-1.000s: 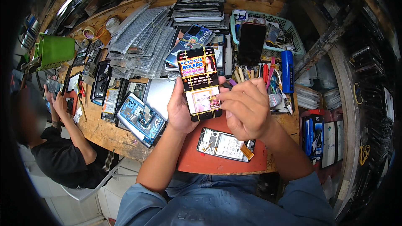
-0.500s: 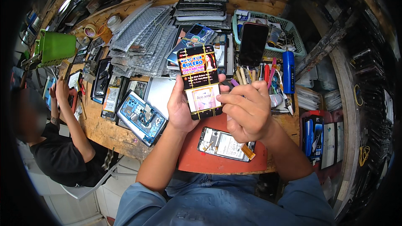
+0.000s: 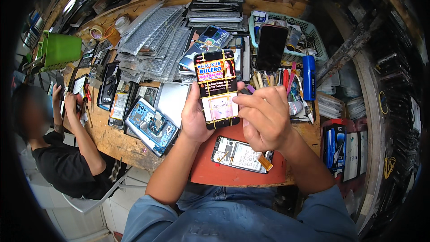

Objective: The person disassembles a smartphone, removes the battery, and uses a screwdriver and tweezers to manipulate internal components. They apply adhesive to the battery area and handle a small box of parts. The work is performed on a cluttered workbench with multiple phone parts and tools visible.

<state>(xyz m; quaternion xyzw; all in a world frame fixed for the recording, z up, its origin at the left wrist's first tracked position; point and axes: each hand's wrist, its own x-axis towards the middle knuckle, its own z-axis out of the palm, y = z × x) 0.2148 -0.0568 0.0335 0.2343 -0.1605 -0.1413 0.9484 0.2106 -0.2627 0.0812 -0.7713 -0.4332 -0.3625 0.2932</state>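
A lit smartphone (image 3: 217, 88), with thin yellow bands crossing its front, stands tilted up in my left hand (image 3: 197, 118). The left thumb lies along its near-left edge and fingertips show past its right edge. My right hand (image 3: 267, 118) is curled in, with nothing seen in it. One of its fingertips is at the screen's right edge; whether it touches cannot be made out. Below, an opened phone (image 3: 244, 153) with its battery showing and an orange flex cable (image 3: 265, 162) lies on a red mat (image 3: 206, 166).
Left of my hands lies a blue phone frame (image 3: 151, 126) with a bare board. Bubble-wrap packs (image 3: 148, 40) pile up behind. A dark phone (image 3: 271, 47) leans by a green basket (image 3: 320, 40); a blue cylinder (image 3: 309, 78) stands right. Another person (image 3: 71, 161) works at far left.
The phone and my left hand have shifted very slightly right. My right hand has barely moved. At far left, the other person's head and arms have moved, one hand lowering toward the bench.
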